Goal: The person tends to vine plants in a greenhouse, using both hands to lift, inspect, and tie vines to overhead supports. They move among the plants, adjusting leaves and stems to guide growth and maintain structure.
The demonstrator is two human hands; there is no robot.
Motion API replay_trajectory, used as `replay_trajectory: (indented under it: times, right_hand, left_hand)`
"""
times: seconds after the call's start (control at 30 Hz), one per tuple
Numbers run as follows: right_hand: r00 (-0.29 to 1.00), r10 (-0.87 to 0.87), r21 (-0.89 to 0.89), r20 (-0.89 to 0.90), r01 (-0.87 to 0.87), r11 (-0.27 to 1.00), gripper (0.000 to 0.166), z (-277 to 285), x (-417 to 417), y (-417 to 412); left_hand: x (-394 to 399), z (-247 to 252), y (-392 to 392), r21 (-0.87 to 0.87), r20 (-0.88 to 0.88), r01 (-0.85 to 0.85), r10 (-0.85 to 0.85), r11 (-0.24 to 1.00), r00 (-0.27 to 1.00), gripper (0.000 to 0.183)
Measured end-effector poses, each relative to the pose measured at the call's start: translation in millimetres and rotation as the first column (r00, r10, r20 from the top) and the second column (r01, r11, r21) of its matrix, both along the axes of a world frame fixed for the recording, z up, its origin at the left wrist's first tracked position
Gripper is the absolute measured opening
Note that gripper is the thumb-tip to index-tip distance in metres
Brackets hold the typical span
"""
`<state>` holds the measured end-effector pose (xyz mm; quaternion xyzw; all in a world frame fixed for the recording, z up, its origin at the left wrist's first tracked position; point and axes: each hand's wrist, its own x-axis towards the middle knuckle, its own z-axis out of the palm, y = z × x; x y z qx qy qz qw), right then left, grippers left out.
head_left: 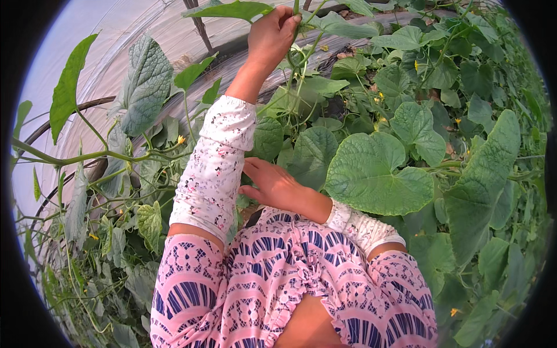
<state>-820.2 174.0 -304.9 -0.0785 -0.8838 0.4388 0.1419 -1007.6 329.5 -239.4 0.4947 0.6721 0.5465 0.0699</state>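
My left hand [274,37] is raised at the top of the view, thumb and fingers pinched on the green stem of a cucumber vine [292,71]. A broad leaf [230,10] spreads just left of those fingers. Lower down, my right hand [276,182] is in front of my waist beside the left sleeve [209,174]. Its thumb is apart from the fingers, and no object shows in it; some fingertips are hidden. A large cucumber leaf [376,172] is to the right of this hand.
Dense cucumber vines with yellow flowers [181,139] fill both sides. A thick stem [109,154] crosses at left. Behind it are a plastic film wall [117,48], a curved pole [43,128] and a post [201,30]. Plastic sheeting [237,54] runs along the wall's foot.
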Motion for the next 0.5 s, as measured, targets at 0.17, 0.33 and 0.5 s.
replay_trajectory:
  times: [0.17,0.33,0.5]
  right_hand:
    - [0.974,-0.199,-0.002,-0.105,0.200,0.980,0.024,43,20,57]
    - [0.838,-0.516,-0.193,-0.175,0.485,0.853,0.025,67,7,137]
    - [0.906,-0.389,0.177,-0.170,0.416,0.892,0.031,46,-19,168]
  left_hand:
    - [-30,8,-51,0.025,0.083,0.207,-0.208,0.978,0.974,0.022]
    - [1,56,-90,-0.068,-0.032,0.142,-0.144,0.988,0.989,0.030]
    - [12,62,-83,-0.067,-0.122,0.180,-0.187,0.981,0.975,0.027]
